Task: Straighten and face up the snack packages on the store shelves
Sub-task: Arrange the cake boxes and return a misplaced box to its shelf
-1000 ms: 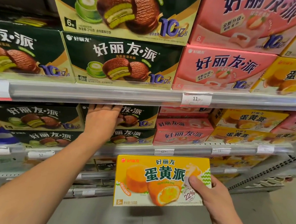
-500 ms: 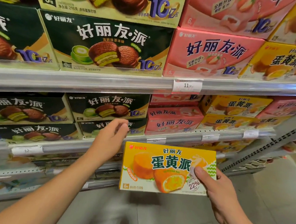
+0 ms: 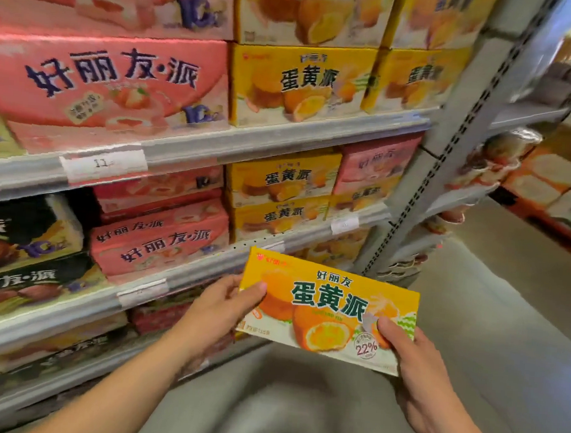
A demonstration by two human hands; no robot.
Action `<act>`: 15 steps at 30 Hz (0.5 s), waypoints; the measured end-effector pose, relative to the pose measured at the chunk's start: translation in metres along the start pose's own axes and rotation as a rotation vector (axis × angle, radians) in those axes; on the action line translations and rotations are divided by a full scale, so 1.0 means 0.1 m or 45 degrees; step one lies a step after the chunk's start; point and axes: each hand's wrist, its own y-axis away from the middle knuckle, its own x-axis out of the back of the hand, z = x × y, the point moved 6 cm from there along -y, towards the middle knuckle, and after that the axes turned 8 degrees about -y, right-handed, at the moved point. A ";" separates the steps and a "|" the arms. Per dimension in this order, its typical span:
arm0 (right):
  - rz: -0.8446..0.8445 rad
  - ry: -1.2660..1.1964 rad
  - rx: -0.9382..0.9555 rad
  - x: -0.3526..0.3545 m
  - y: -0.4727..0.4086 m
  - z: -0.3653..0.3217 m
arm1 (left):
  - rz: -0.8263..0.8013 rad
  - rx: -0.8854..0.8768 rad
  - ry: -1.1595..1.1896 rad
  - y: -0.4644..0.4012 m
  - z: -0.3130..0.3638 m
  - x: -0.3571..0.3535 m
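Observation:
A yellow egg-yolk pie box (image 3: 328, 307) is held face up in front of the shelves, below the second shelf rail. My left hand (image 3: 220, 310) grips its left edge, thumb on the front. My right hand (image 3: 413, 357) pinches its lower right corner, thumb on the printed face. Matching yellow boxes (image 3: 283, 182) stand stacked on the middle shelf just above, and larger yellow boxes (image 3: 300, 85) on the upper shelf. Pink strawberry pie boxes (image 3: 157, 241) sit to their left, dark green matcha pie boxes (image 3: 22, 242) further left.
Grey shelf rails (image 3: 249, 139) with price tags (image 3: 103, 166) run across. A perforated grey upright post (image 3: 451, 150) ends the bay at right. More goods and cartons (image 3: 557, 174) stand beyond it. Grey floor (image 3: 490, 315) lies below and to the right.
My left hand left the green boxes on the shelf and took hold of the yellow box's left edge. The view swung right, toward the yellow and pink boxes.

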 end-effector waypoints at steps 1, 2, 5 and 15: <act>0.010 -0.054 -0.039 0.23 -0.08 -0.06 | 0.009 0.011 0.039 -0.10 0.06 -0.22; -0.001 -0.105 -0.076 0.44 -0.15 -0.12 | 0.009 0.014 0.077 -0.18 0.11 -0.44; -0.028 -0.257 -0.171 0.98 -0.37 -0.31 | -0.007 0.038 0.154 -0.41 0.24 -1.05; -0.182 -0.221 -0.246 1.45 -1.07 -0.67 | -0.041 0.156 0.192 -0.88 0.45 -1.72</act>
